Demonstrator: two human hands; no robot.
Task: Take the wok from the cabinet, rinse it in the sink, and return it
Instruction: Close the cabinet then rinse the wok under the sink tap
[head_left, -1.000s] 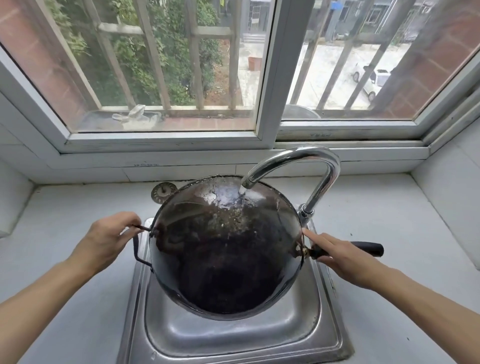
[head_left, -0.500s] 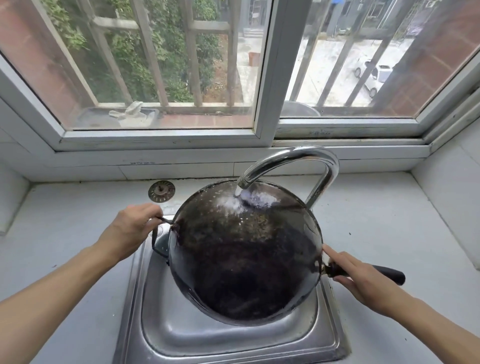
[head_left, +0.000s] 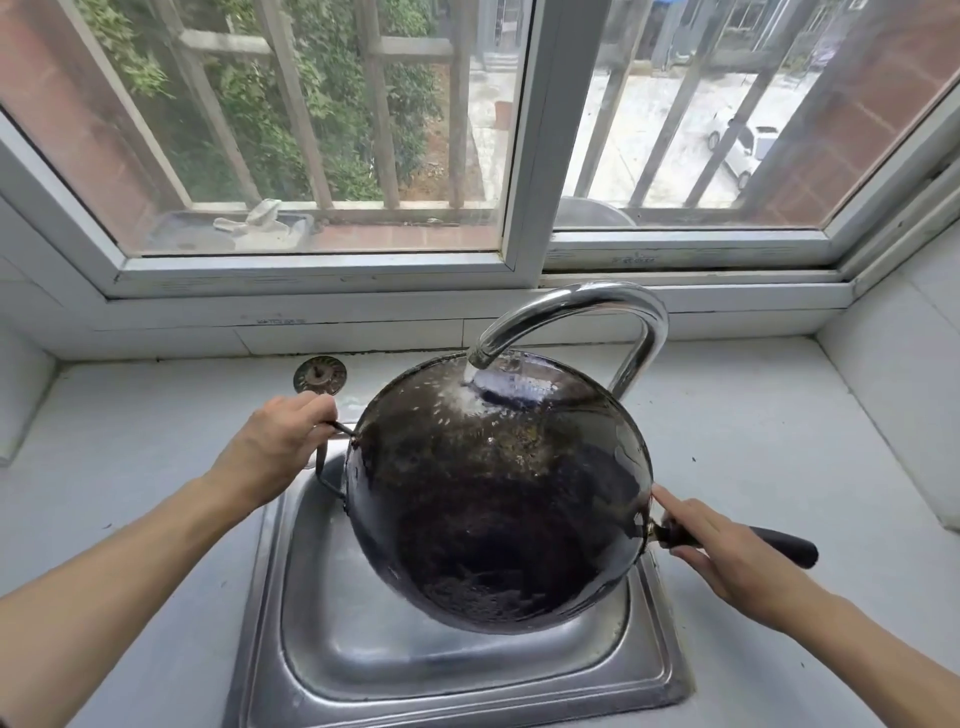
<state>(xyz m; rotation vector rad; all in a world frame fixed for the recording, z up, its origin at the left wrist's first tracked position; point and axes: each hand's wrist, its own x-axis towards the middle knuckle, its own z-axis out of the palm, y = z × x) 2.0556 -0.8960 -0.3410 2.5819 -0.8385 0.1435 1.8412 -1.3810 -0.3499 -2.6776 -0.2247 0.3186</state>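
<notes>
Both bare arms reach forward, one on each side of the wok (head_left: 498, 488). The left hand (head_left: 275, 447) is curled in a tight grip on the wire loop at the wok's left edge. The right hand (head_left: 727, 551) wraps the dark long handle at its right edge, pointer finger stretched toward the rim.

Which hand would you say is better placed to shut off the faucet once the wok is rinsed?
Probably the right hand: it grips the long handle on the side where the faucet rises behind the wok. The left hand holds the loop handle across the sink.
</notes>
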